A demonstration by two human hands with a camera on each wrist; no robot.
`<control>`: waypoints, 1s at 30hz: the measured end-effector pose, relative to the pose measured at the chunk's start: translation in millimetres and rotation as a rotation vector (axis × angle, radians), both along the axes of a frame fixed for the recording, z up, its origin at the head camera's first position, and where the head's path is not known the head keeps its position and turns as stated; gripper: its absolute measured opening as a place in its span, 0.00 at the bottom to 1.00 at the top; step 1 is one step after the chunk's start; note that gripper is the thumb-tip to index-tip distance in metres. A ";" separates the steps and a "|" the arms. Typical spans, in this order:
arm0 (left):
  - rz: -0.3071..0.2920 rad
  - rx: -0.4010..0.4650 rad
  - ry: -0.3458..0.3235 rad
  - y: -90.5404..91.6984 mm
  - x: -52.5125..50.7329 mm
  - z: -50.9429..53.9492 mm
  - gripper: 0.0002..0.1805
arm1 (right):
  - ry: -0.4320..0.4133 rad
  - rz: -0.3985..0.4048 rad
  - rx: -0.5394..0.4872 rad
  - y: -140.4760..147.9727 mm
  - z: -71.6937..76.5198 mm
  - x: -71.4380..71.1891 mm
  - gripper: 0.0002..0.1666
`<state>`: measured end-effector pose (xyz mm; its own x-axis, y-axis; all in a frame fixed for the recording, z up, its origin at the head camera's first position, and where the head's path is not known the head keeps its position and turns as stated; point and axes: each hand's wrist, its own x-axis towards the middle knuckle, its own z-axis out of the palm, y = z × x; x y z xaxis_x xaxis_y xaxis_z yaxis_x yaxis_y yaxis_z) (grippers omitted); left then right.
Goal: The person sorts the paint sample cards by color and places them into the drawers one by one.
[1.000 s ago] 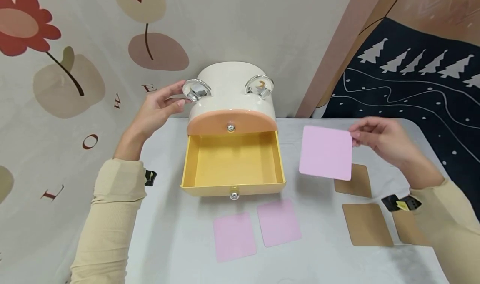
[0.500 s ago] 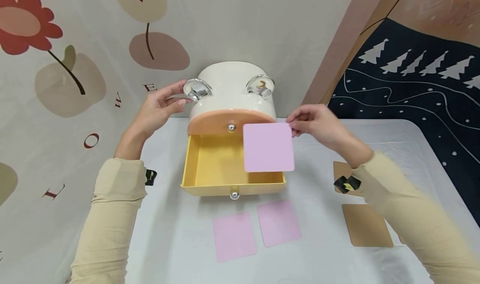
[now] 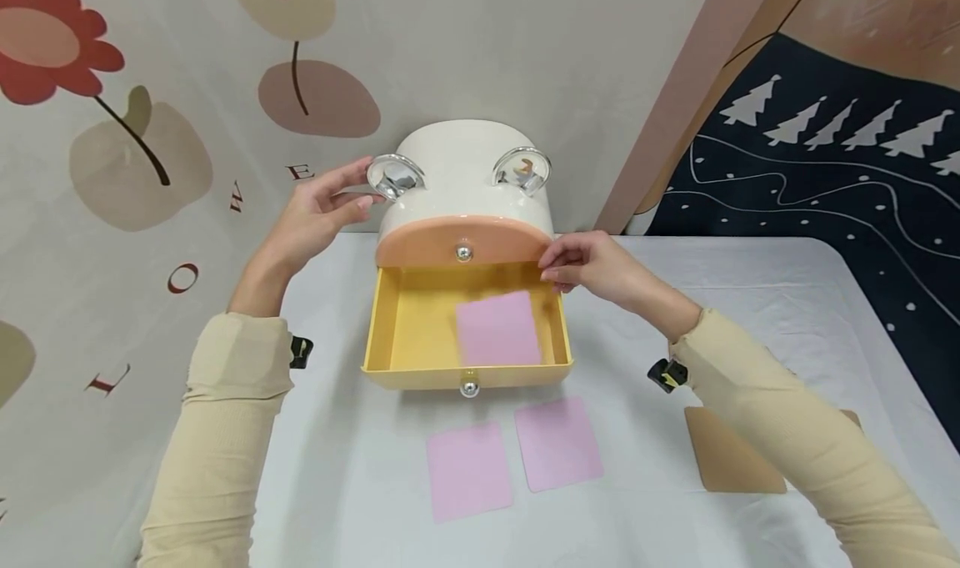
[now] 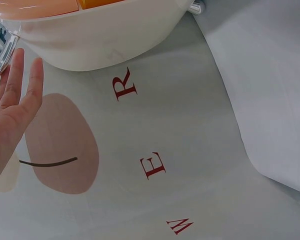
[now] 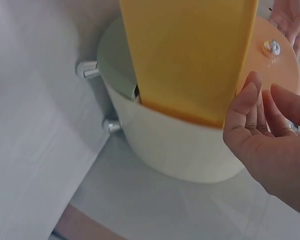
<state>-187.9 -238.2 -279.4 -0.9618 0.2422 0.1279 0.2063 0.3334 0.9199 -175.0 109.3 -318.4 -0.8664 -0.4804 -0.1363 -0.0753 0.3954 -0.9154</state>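
Note:
A white rounded drawer box (image 3: 465,155) with silver round ears stands at the back of the table. Its yellow drawer (image 3: 420,301) is pulled out below an orange front (image 3: 420,241). My left hand (image 3: 318,213) touches the silver ear (image 3: 393,176) on the left with extended fingers; the left wrist view shows them straight. Above the drawer's right wall, my right hand (image 3: 588,268) has loosely bent fingers and holds nothing. One pink square card (image 3: 498,330) is inside the drawer's right half, slightly blurred; whether it lies flat I cannot tell.
Two pink cards, a left one (image 3: 470,472) and a right one (image 3: 558,444), lie on the white table (image 3: 360,501) before the drawer. A brown card (image 3: 727,451) lies farther right, partly under my right forearm. A printed cloth wall (image 3: 600,67) rises behind.
My right hand has carried the pink card leftward from the table's right side to above the yellow drawer and let it go inside. My left hand has stayed at the ear.

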 end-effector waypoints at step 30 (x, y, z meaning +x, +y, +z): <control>0.013 0.005 -0.010 1.0 0.5 1.2 0.28 | -0.121 0.088 0.034 61.9 -138.0 86.5 0.16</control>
<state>-187.4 -237.2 -278.2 -0.9660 0.2292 0.1198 0.1932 0.3316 0.9234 -88.6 171.3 -456.3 -0.7976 -0.5468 -0.2546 -0.0010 0.4233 -0.9060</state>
